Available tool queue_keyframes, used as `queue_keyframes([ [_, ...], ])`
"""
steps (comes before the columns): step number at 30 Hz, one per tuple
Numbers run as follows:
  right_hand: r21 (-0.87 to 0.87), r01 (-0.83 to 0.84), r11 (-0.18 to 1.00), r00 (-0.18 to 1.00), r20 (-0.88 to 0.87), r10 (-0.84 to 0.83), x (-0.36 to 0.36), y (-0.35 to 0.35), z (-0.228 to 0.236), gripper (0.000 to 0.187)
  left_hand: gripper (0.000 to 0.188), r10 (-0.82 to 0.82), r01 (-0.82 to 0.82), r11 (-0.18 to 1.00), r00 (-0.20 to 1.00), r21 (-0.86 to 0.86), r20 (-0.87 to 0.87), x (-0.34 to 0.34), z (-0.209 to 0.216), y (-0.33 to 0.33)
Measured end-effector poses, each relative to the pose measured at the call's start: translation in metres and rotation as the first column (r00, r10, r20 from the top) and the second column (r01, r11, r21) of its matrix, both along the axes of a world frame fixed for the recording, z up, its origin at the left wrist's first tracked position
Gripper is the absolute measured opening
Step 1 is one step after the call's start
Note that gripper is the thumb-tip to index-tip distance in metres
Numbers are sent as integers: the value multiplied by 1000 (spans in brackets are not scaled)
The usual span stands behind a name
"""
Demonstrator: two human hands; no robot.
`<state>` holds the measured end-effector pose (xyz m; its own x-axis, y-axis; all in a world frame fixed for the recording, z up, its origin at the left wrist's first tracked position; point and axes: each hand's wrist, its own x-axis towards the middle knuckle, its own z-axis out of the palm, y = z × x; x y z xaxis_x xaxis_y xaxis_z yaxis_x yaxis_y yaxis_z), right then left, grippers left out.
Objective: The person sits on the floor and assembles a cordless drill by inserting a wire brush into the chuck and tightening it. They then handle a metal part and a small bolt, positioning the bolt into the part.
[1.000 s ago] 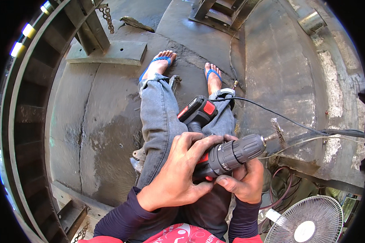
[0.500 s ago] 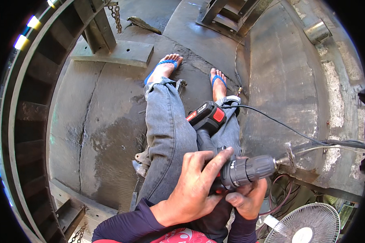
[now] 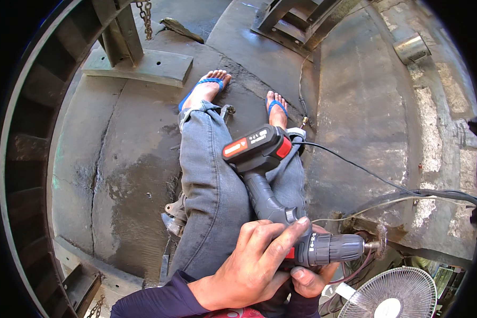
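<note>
A dark grey cordless drill (image 3: pixel 270 196) lies across my lap, its battery pack (image 3: pixel 257 148) with red patches pointing away from me. From its chuck (image 3: pixel 334 249), which points right, a shank carries a thin round wire brush (image 3: pixel 381 241), seen nearly edge-on. My left hand (image 3: pixel 254 259) rests over the drill's body, fingers curled on it and the index finger stretched along the top near the handle. Beneath the body, my right hand (image 3: pixel 307 278) supports it with the thumb behind the chuck; most of its fingers are hidden by the drill.
A white fan (image 3: pixel 392 297) stands at the lower right. Black cables (image 3: pixel 365 164) cross from the right wall. A curved ribbed metal structure (image 3: pixel 37 148) fills the left side. Steel posts with base plates (image 3: pixel 143 66) stand ahead, near a hanging chain (image 3: pixel 144 18). A metal part (image 3: pixel 174 220) lies beside my left leg.
The drill has turned in my hands: its chuck has come nearer and lower, and its battery shows more of its face. Both hands keep hold. The whole view has shifted slightly.
</note>
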<state>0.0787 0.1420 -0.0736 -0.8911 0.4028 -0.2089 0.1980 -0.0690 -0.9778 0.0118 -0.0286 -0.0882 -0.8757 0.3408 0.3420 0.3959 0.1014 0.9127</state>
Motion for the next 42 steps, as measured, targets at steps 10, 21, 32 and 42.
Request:
queue_keyframes([
  [10,13,-130,991,990,-48,131,7,13,-7,89,95,49,-52,998,997,-47,-63,10,1,1],
  [21,-36,-151,988,988,-37,150,2,18,-10,90,101,79,-82,995,996,-55,-48,10,1,3],
  [32,-128,-58,990,998,12,60,-3,14,-4,93,59,-67,70,998,968,-4,240,-31,15,-32],
  [42,-226,47,973,998,-35,-57,-7,9,-7,97,46,6,3,997,994,-80,112,-61,5,-43],
])
